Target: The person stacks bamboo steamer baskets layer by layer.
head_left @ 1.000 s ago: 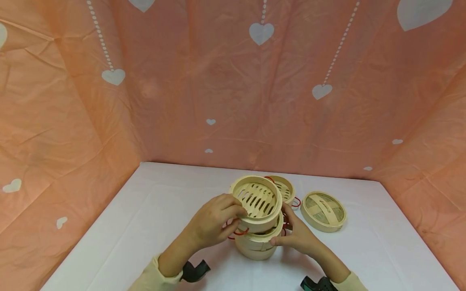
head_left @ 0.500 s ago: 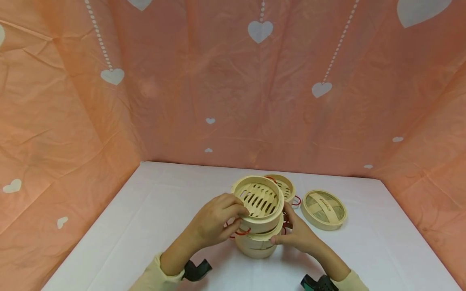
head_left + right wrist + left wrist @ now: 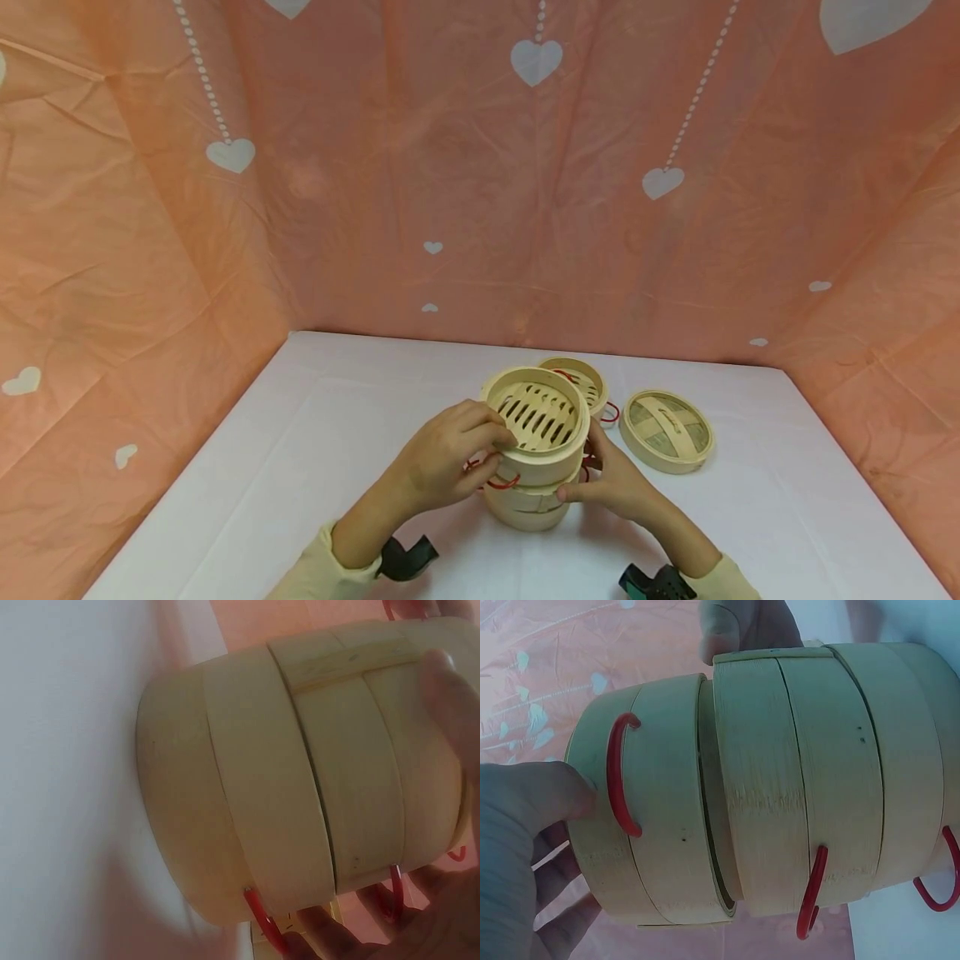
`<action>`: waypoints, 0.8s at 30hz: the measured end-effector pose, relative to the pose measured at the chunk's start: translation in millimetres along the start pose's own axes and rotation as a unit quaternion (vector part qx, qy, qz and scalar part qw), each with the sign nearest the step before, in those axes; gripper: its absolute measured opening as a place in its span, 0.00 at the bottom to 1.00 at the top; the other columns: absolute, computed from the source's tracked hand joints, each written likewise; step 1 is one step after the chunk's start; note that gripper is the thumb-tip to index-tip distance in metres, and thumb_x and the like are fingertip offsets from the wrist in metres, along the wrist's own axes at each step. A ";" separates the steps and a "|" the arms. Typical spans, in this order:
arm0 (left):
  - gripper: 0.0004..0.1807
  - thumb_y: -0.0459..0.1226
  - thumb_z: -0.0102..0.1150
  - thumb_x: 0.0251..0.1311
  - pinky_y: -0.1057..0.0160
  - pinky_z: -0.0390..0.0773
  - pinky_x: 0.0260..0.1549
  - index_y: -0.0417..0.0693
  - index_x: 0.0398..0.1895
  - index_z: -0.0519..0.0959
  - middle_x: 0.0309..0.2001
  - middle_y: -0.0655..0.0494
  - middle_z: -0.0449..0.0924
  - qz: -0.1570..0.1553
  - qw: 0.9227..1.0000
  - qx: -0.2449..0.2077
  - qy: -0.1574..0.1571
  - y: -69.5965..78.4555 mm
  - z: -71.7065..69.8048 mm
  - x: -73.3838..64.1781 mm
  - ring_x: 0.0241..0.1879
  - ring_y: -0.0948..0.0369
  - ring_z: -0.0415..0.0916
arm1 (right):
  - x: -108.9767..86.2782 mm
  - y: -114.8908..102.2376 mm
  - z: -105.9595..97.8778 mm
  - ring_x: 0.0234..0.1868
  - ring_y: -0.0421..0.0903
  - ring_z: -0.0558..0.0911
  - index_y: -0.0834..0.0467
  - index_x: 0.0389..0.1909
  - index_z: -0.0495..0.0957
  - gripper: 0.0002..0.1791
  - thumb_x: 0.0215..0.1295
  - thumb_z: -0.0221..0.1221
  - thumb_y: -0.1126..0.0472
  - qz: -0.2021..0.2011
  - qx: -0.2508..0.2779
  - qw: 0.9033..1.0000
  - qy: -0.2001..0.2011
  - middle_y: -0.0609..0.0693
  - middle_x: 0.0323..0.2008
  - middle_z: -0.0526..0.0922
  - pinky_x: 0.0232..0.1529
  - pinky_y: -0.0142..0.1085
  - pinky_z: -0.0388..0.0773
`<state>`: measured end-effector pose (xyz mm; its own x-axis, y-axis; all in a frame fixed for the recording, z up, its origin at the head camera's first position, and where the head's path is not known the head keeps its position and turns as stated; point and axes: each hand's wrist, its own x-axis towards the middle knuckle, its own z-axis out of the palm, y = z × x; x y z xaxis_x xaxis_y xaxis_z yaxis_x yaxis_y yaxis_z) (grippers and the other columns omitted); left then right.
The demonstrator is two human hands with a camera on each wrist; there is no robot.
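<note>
A small bamboo steamer basket [image 3: 536,417] with a slatted base and red loop handles forms the top of a stack in the head view. My left hand [image 3: 453,454] grips its near left rim, thumb on the side wall. Under it stand the lower steamer baskets [image 3: 525,508], stacked on the white table. My right hand [image 3: 611,479] holds these from the right, thumb in front and fingers behind. In the left wrist view, the top basket [image 3: 660,802] sits slightly askew, with a narrow gap before the middle basket [image 3: 772,787]. The right wrist view shows the bottom basket [image 3: 225,787] touching the table.
Behind the stack is another slatted steamer basket [image 3: 588,383] with red handles, partly hidden. To its right a woven bamboo lid [image 3: 667,432] lies on the white table [image 3: 360,400]. An orange cloth [image 3: 480,167] with white hearts hangs around the table.
The top basket has shifted slightly right and down over the lower ones, covering the rim that showed beneath it. My left hand moved slightly with it; the right hand stays in place.
</note>
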<state>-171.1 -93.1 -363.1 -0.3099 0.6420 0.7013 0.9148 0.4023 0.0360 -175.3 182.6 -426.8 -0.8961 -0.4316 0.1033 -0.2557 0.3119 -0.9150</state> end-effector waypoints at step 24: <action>0.12 0.31 0.65 0.46 0.70 0.76 0.43 0.51 0.36 0.81 0.38 0.62 0.78 -0.011 1.000 -0.001 0.000 4.3 2.6 -3.3 0.42 0.65 0.75 | -0.7 4.2 1.3 0.53 0.44 0.76 0.54 0.75 0.47 0.61 0.44 0.75 0.58 -0.042 -0.031 0.999 0.013 0.62 0.65 0.67 0.50 0.33 0.74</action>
<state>-166.8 -91.7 -367.1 -0.3296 0.6329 0.7005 0.9086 0.4142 0.0532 -175.2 183.1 -431.2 -0.8794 -0.4364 0.1900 -0.3521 0.3280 -0.8766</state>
